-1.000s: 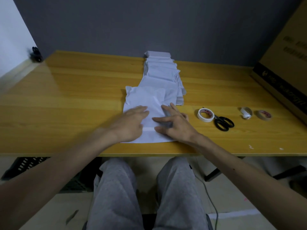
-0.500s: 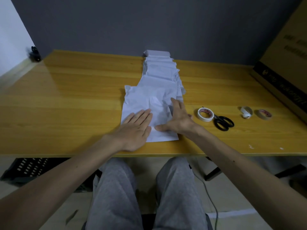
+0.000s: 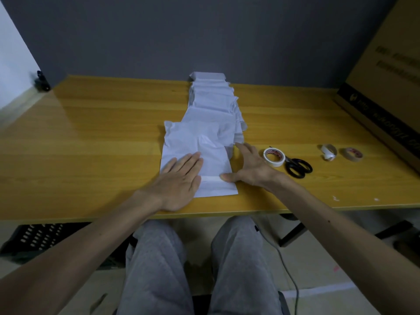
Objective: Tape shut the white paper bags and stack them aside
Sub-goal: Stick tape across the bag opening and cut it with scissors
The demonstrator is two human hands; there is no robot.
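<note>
One white paper bag (image 3: 193, 144) lies flat near the front edge of the worktop (image 3: 91, 137), with a strip of tape (image 3: 210, 179) across its near end. Both hands are on it. The left hand (image 3: 179, 183) lies palm down on the bag's left half, its fingers (image 3: 191, 160) straight and close together, gripping nothing. The right hand (image 3: 250, 167) sits at the bag's right edge, fingers spread and straight on the worktop, while the thumb (image 3: 227, 177) presses the right end of the tape strip – it too holds nothing.

Behind this bag a row of further white bags (image 3: 213, 103) runs toward the back wall, each overlapping the next. At least five edges show, but the exact count cannot be told.

To the right of the hands there are three tape rolls. A white roll (image 3: 273, 156) is just beside the right hand and touches one pair of black scissors (image 3: 297, 167). Farther right sit a small roll with a loose white end (image 3: 328, 152) and a brown roll (image 3: 352, 153), near each other. One large cardboard box (image 3: 386, 92) stands at the right end of the worktop.

Below the worktop are two knees in grey trousers (image 3: 156, 269) and one black crate (image 3: 34, 237) on the left.
</note>
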